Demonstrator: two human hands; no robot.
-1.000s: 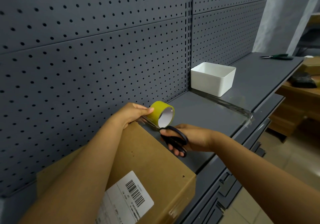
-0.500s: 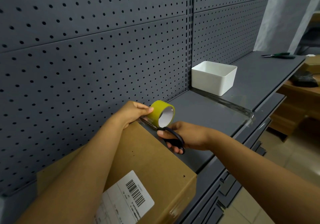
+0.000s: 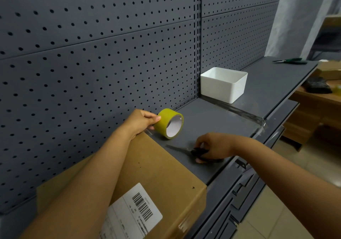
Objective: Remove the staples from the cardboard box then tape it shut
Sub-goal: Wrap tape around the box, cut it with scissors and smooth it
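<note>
A brown cardboard box (image 3: 158,174) with a white barcode label (image 3: 132,213) lies on the grey shelf (image 3: 208,126) at the lower left, its flaps down. My left hand (image 3: 140,122) holds a yellow tape roll (image 3: 169,123) just past the box's far corner, above the shelf. My right hand (image 3: 214,146) grips the black handles of scissors (image 3: 186,151) that lie flat on the shelf to the right of the box, blades pointing left.
A white plastic bin (image 3: 224,84) stands at the back against the pegboard wall (image 3: 92,58). Green-handled pliers (image 3: 289,61) lie far right on the shelf. A wooden table (image 3: 317,98) with dark items stands beyond the shelf's right edge.
My right hand has moved the scissors away from the tape roll, down and right onto the shelf. The left hand still holds the roll in about the same place.
</note>
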